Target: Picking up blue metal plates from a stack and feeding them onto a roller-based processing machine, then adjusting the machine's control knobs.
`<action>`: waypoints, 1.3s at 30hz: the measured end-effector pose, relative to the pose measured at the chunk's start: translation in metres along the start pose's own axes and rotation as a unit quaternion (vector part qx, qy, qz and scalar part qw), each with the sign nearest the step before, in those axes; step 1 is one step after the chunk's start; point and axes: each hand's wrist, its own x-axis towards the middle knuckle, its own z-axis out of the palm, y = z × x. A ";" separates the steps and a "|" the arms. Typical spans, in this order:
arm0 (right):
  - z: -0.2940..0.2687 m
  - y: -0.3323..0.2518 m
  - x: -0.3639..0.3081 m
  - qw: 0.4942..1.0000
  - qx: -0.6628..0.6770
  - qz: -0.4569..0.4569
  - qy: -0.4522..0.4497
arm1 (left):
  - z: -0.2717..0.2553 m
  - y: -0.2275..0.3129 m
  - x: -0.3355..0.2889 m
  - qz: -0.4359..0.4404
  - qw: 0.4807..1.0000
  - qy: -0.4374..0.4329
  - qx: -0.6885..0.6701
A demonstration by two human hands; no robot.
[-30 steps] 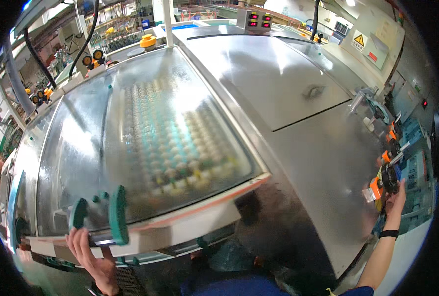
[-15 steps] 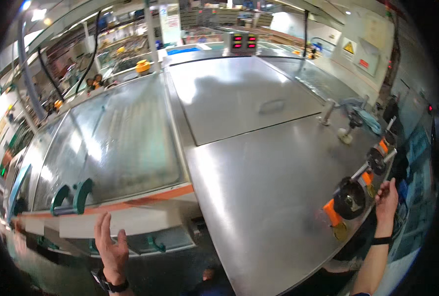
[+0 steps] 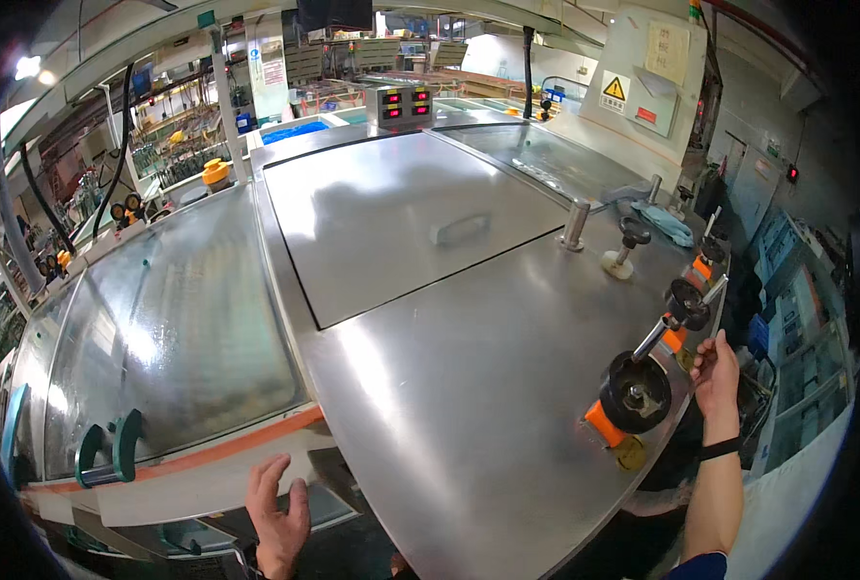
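My left hand [image 3: 280,519] is raised with its thumb and fingers apart and holds nothing. It hovers in front of the glazed machine cover [image 3: 184,329], beside the corner of the steel top [image 3: 469,387]. At the right edge of that top, my right hand [image 3: 717,385] has curled fingers, close to the middle black handwheel [image 3: 687,304] and its metal handle. What those fingers grip, if anything, I cannot make out. Nearer to me sits a larger black handwheel [image 3: 635,392] with an orange block [image 3: 602,424] and a yellowish disc [image 3: 629,453] by it.
A steel lid with a recessed handle [image 3: 461,229] lies beyond the flat top. Near the far right stand a metal post [image 3: 573,226], a black knob [image 3: 633,232] and a blue-green cloth [image 3: 664,224]. A display box [image 3: 398,107] with red digits is at the back. Green handles [image 3: 108,450] stand at the left.
The view has swung to the right, so the machine sits further left. My left hand is now nearer the steel top's corner; my right hand stays by the handwheels, fingers still curled.
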 end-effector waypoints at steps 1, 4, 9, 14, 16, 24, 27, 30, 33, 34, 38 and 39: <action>-0.001 -0.003 0.006 1.000 -0.001 -0.004 -0.001 | 0.007 0.007 -0.004 0.001 1.000 -0.001 0.000; -0.003 -0.008 0.038 1.000 0.010 -0.022 -0.004 | 0.027 0.029 -0.019 -0.023 0.998 -0.001 -0.056; -0.024 -0.009 0.101 0.997 0.063 -0.054 0.002 | 0.049 0.097 -0.043 -0.080 0.989 0.054 -0.116; -0.057 -0.005 0.160 0.990 0.123 -0.056 -0.040 | 0.053 0.097 -0.069 -0.196 0.954 0.172 -0.146; -0.070 -0.007 0.180 0.990 0.124 -0.049 -0.041 | 0.054 0.108 -0.073 -0.212 0.944 0.177 -0.179; -0.080 -0.010 0.238 0.988 0.120 -0.065 -0.073 | 0.066 0.213 -0.073 -0.273 0.930 0.134 -0.206; -0.079 -0.012 0.257 0.988 0.122 -0.059 -0.074 | 0.069 0.220 -0.084 -0.290 0.930 0.112 -0.198; -0.090 -0.012 0.280 0.990 0.123 -0.044 -0.054 | 0.071 0.218 -0.086 -0.300 0.943 0.086 -0.117; -0.091 -0.011 0.291 0.992 0.096 -0.062 -0.055 | 0.071 0.209 -0.078 -0.224 0.971 0.063 0.048; -0.093 -0.009 0.295 0.992 0.097 -0.062 -0.055 | 0.068 0.203 -0.076 -0.193 0.979 0.030 0.065; -0.092 0.004 0.300 0.993 0.073 -0.060 -0.073 | 0.065 0.202 -0.074 -0.146 0.987 -0.015 0.072; -0.087 0.005 0.300 0.993 0.058 -0.064 -0.081 | 0.065 0.203 -0.073 -0.144 0.987 -0.012 0.071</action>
